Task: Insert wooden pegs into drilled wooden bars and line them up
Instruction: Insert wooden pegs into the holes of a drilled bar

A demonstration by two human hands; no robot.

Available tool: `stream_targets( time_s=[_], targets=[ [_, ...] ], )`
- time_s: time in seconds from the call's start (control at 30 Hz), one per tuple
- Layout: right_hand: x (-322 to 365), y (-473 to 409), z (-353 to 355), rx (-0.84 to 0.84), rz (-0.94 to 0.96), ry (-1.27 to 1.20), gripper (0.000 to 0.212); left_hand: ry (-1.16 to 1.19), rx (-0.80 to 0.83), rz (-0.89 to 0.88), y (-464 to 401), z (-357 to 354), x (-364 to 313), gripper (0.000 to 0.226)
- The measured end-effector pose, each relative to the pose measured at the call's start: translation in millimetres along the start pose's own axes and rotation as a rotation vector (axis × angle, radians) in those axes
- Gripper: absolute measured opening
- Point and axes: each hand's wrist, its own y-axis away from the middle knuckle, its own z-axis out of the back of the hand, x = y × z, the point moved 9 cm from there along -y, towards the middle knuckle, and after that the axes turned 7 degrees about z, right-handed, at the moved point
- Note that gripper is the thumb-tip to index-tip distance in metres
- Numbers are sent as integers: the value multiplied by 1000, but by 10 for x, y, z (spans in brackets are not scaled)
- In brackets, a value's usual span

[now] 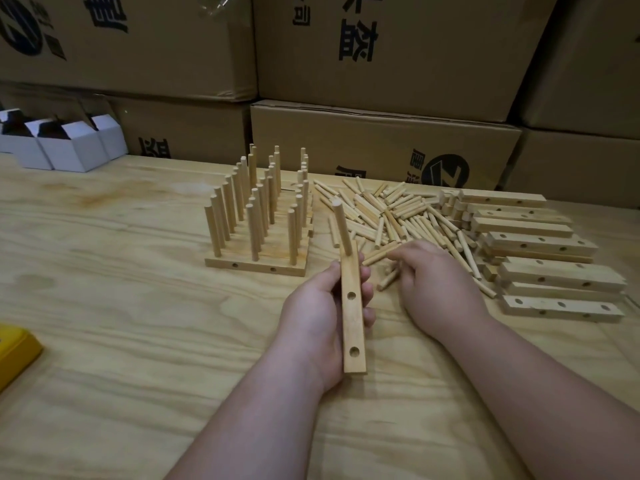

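The left hand curls around a wooden bar, its long axis running 6 to 12 o'clock; two holes are bare, one peg stands in the far end. At 3 o'clock the right hand reaches into the loose pegs; whether it pinches one, I cannot tell. At 11 o'clock stand the pegged bars. At 2 o'clock lie the undrilled-side stacked bars, roughly nine.

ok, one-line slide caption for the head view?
Left hand holds bar with one peg in; right hand reaches into loose pegs.
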Motion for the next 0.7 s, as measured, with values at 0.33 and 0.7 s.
stream_targets(
  time_s=[0.33, 0.7],
  targets=[
    [5, 100, -21, 99, -4, 78, 40, 3, 8, -3, -14, 3, -1, 35],
    [12, 795, 352, 44, -40, -4, 30, -18, 26, -10, -13, -11, 7, 34]
  ],
)
